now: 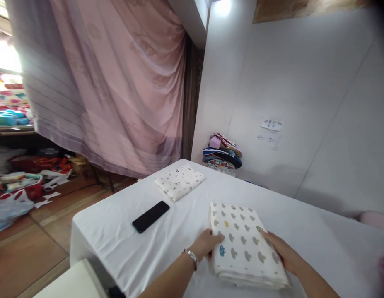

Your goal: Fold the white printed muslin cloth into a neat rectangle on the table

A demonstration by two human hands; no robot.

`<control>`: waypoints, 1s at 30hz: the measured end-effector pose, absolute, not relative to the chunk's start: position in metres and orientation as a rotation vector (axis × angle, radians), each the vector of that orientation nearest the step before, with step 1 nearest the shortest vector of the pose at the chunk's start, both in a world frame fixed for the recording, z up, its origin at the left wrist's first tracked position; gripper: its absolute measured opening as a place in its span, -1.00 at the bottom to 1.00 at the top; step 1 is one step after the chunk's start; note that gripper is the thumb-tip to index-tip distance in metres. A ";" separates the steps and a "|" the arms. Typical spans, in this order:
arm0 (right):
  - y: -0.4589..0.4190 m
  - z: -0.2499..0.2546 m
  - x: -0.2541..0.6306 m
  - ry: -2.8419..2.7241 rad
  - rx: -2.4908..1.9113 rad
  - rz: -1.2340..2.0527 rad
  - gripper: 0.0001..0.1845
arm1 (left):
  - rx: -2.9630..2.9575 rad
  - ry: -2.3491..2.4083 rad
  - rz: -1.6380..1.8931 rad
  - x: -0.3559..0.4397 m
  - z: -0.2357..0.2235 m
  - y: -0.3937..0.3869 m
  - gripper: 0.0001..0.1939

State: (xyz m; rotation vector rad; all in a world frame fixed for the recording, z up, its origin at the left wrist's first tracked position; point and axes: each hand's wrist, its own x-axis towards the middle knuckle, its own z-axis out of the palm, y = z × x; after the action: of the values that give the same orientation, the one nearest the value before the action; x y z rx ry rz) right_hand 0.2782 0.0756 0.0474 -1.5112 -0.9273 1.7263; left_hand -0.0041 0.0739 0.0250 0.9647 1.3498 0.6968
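A folded white cloth [241,244] printed with grey, yellow and blue mushroom shapes lies near the front of the table. My left hand [207,243] grips its left edge, thumb on top and fingers underneath; a silver bracelet circles that wrist. On the opposite edge, my right hand [280,250] holds the cloth with its thumb over the top, its other fingers mostly hidden. Farther back on the table rests another folded white cloth [179,182] with small dark prints, apart from both hands. A black phone [151,216] lies flat to the left.
A white sheet covers the table [117,231], whose left corner is rounded. Behind it stands a stack of folded fabrics [223,153] against the white wall [288,82]. A pink curtain [123,82] hangs at the back left. Plastic bags [11,209] lie on the floor at left.
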 end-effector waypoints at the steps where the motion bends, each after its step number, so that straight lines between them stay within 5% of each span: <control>1: 0.073 0.050 0.278 -0.914 -1.478 1.775 -0.41 | 0.971 1.334 0.674 -0.006 0.024 0.071 -0.47; 19: 0.029 0.042 0.324 -0.973 -1.530 1.703 -0.19 | 0.811 0.931 0.552 0.006 0.027 0.001 -0.37; 30: 0.054 0.028 0.332 -0.967 -1.711 1.486 -0.08 | 0.672 1.033 0.922 0.008 0.034 0.029 -0.65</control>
State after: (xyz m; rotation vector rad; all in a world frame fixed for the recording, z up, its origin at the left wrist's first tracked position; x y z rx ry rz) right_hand 0.3321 0.0543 0.0275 -1.7106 -0.9671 1.4864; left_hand 0.0075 0.0292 0.0339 0.6719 1.0332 0.9219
